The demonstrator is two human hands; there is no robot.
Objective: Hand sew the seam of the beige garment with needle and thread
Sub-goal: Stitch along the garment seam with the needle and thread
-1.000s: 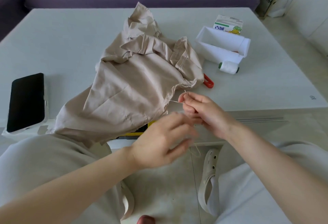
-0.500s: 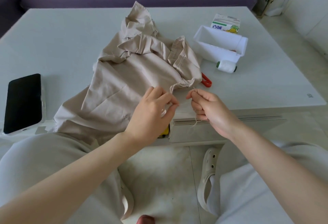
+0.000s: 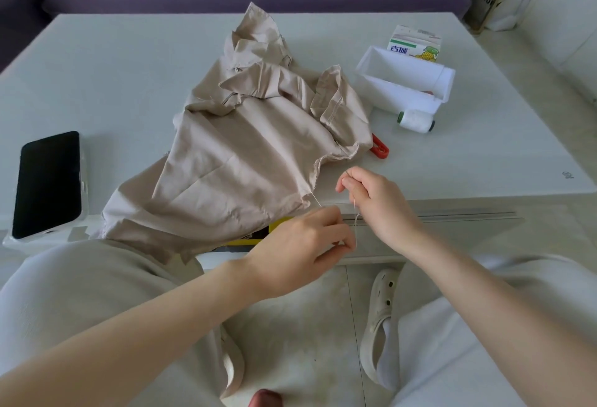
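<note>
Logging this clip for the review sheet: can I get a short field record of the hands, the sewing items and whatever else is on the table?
beige garment: crumpled on the table, overhanging its near edge
left hand: pinches the thread
right hand: pinches what looks like the needle
thread path: from the beige garment to the left hand
also on table: phone, white tray, thread spool, carton
</note>
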